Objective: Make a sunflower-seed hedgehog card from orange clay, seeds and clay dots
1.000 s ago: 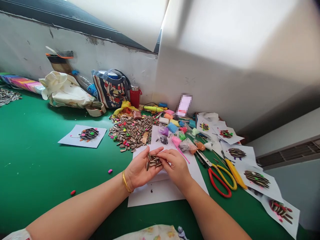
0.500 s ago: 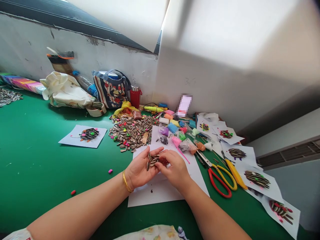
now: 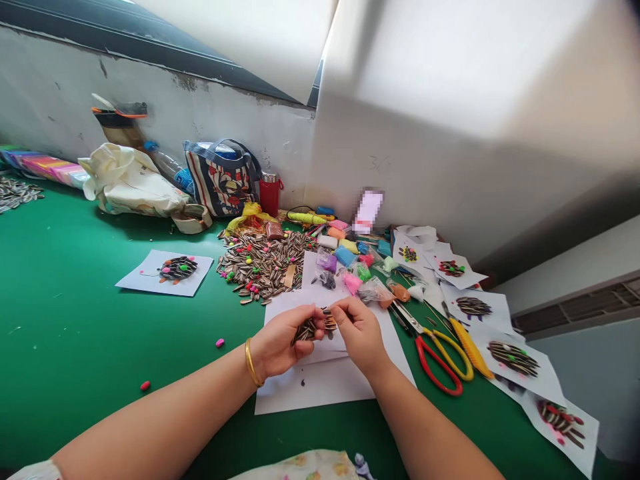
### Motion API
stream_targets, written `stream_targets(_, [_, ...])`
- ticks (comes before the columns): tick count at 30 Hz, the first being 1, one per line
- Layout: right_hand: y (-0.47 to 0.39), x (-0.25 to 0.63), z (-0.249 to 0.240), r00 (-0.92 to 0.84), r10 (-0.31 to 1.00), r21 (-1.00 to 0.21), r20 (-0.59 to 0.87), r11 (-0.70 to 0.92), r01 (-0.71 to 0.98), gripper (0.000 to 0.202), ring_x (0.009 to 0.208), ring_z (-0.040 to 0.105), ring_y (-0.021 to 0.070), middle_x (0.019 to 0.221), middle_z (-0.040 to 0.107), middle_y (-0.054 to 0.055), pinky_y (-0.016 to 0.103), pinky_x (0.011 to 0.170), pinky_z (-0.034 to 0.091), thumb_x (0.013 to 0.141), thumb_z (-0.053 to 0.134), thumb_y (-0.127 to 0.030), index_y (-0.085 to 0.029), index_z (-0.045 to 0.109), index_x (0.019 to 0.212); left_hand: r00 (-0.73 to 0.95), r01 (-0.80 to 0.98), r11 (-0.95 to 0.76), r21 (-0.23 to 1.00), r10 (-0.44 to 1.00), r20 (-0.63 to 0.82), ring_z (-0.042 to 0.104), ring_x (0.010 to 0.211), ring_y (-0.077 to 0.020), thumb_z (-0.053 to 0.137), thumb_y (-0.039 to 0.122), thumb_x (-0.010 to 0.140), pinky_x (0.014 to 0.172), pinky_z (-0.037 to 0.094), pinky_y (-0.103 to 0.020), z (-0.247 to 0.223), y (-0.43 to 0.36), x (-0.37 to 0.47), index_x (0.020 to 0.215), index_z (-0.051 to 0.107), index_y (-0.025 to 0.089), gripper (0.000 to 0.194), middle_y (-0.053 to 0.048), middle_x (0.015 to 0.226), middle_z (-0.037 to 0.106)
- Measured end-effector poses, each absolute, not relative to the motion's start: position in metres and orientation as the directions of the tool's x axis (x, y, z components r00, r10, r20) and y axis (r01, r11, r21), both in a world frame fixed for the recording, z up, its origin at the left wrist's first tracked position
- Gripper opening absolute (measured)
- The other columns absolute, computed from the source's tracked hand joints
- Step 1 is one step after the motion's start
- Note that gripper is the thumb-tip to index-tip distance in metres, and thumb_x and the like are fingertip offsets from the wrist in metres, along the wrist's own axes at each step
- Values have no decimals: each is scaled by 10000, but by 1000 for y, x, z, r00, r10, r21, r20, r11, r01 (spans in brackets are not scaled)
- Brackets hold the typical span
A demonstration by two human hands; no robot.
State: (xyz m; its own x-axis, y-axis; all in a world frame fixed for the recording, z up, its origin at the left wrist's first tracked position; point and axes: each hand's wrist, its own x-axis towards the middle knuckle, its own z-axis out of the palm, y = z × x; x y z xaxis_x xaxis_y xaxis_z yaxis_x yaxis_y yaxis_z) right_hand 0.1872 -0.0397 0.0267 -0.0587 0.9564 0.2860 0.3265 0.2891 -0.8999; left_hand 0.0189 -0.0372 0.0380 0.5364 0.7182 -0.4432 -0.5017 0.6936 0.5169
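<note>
My left hand (image 3: 283, 340), with a gold bangle at its wrist, is curled around several striped sunflower seeds (image 3: 304, 331). Close against it on the right, my right hand (image 3: 357, 330) has thumb and forefinger pinched at a seed near my left fingertips. More seeds show between the two hands, partly hidden by the fingers. Both hands are above white paper sheets (image 3: 320, 387) on the green table (image 3: 100, 347). Behind them lies a big heap of sunflower seeds (image 3: 267, 260) mixed with small coloured clay balls.
Coloured clay packets (image 3: 345, 256) lie beyond my hands. Red-and-yellow scissors (image 3: 437, 360) and a yellow cutter (image 3: 470, 347) are to the right, beside cards with seed figures (image 3: 515, 360). Another card (image 3: 127, 277) lies left. Bags (image 3: 223, 180) and a red flask (image 3: 270, 195) stand along the wall.
My left hand has gone from an open palm to curled fingers around the seeds. My right hand has moved slightly right, pinching at the fingertips. A pink strip below the clay is gone from view.
</note>
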Motion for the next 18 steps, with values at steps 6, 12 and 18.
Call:
stream_targets(6, [-41,186,23,-199,934,-883,295,346,317,145,723,571,150,794,628,18,278,666,461,904,554,-299,-210,663,869,489,-300,570,765,780,-390,305,454,-26,645,390,822,370,104,-140,36,-37,19,758,478,171,283,55,627,408])
stream_targets(12, [-40,191,28,-261,904,-844,339,415,341,119,731,574,153,804,647,18,284,673,457,886,567,-276,-217,669,866,468,-168,438,883,824,-319,223,444,-43,594,506,823,412,91,-201,32,-32,17,724,486,171,365,63,562,362])
stream_targets(18, [-15,215,9,-3,979,-904,206,192,383,190,757,594,175,852,658,41,308,694,486,867,559,-372,-196,626,894,245,-117,251,961,945,-216,215,434,-60,596,542,791,428,121,-214,24,-10,4,724,509,182,376,85,507,308])
